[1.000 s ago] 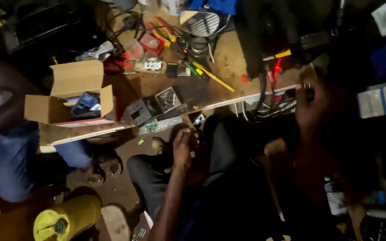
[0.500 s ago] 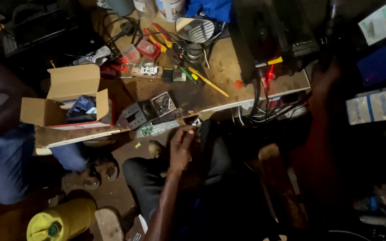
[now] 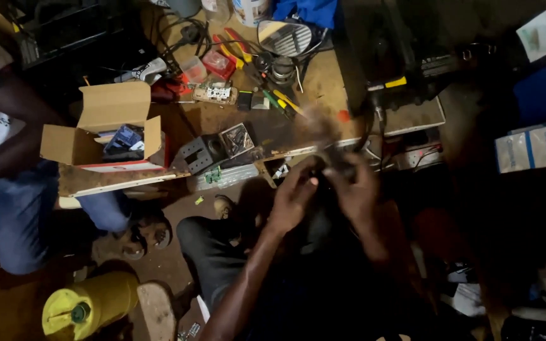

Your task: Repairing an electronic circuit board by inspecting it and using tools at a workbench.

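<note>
Head view shows the left hand [image 3: 293, 197] and right hand [image 3: 356, 189] meeting on a small dark part [image 3: 325, 172] (too blurred to identify) near the wooden surface [image 3: 323, 95]; each grip looks pinched, best kept steady.

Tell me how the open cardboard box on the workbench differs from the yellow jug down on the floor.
The cardboard box is brown and square-edged; the yellow jug is bright and rounded. The box sits up on the wooden workbench, while the jug lies on its side on the floor, below it. The box stands with its flaps open and dark items inside; the jug is closed with a cap. Both lie off to the person's left, away from the left hand and right hand.
</note>
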